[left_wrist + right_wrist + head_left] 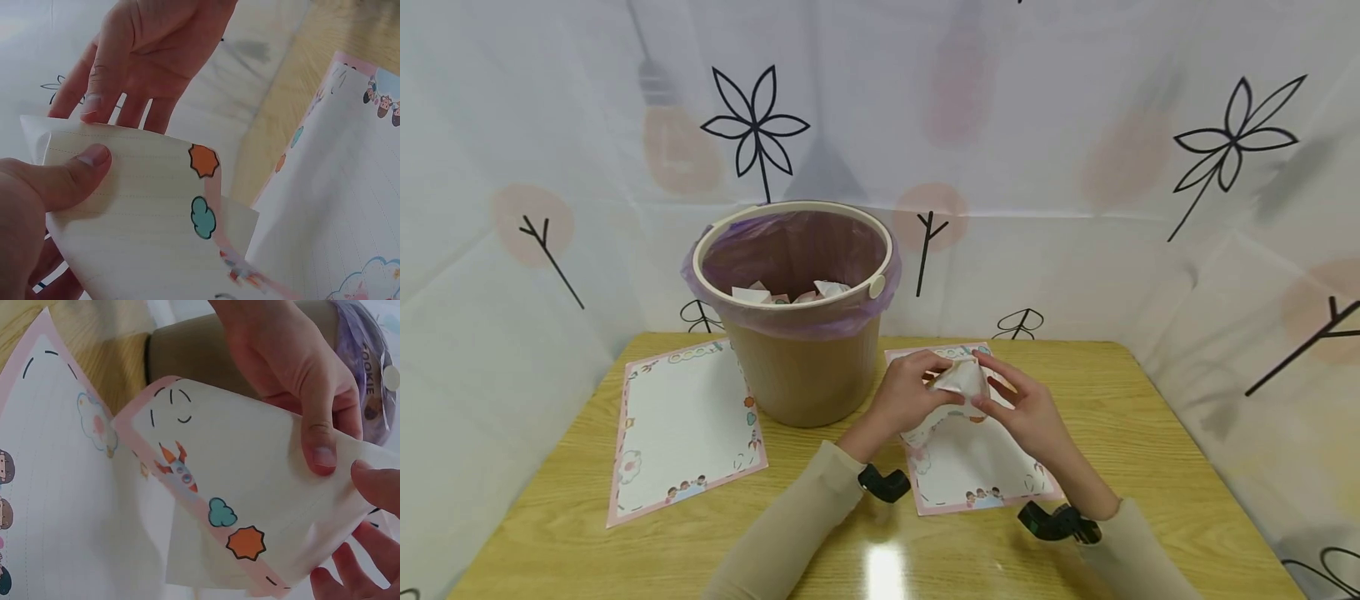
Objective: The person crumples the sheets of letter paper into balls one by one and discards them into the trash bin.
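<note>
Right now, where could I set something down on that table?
Bare wooden table lies right of the right forearm, and between the leftmost stationery sheet and left sleeve. Crowded: beside the lined bin, where the left hand and right hand hold folded paper over another sheet.

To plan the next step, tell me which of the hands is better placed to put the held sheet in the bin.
Probably the left hand: it is nearer the bin and pinches the held sheet. The right hand is on the sheet's side away from the bin.

You wear beige sleeves [793, 521] and black curved wrist devices [1047, 523]; the one at five o'clock is perhaps partly green.
</note>
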The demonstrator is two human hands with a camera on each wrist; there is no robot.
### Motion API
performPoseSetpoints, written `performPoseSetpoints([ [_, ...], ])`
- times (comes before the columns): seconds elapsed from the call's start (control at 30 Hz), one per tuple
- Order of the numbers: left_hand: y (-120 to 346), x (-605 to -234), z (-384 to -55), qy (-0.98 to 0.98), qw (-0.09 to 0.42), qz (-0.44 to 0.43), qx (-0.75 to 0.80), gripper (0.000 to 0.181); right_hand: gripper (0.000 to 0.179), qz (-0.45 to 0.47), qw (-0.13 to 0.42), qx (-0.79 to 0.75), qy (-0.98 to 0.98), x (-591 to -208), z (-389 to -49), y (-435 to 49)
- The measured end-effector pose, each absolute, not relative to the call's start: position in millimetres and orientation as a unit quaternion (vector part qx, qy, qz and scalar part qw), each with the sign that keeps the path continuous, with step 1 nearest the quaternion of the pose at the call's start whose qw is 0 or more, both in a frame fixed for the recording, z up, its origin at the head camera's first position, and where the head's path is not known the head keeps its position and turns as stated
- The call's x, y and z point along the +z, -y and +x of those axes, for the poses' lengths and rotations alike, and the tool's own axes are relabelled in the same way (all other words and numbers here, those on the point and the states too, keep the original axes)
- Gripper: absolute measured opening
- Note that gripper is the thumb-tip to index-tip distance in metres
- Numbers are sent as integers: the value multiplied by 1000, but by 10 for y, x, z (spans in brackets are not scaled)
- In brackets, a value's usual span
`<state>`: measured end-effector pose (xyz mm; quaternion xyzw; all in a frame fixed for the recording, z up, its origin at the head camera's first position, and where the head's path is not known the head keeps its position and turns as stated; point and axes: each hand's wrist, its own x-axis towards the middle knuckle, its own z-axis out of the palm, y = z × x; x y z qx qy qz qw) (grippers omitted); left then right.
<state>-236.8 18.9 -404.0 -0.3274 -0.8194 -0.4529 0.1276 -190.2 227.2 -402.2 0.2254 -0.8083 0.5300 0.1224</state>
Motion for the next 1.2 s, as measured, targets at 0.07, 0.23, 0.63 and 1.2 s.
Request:
performPoseSetpoints([
  [0.07,-195,-4036,-2361,814,132,-335,-456,39,57,224,123,534,806,-4020,-1902,-2270],
  [0.23,-214,-4038,-2349,808,154,-344,-453,32,52,214,131,533,808,-4001,-1905,-2257],
  [0.63,-242,-4045,-2328,818,164,-304,-460,16,34,222,158,507,818,-3957,-1924,-2210],
  [1.2,-257,-4055,-2338,824,150,-300,-457,13,23,228,166,567,774,-4014,-1948,-2229],
])
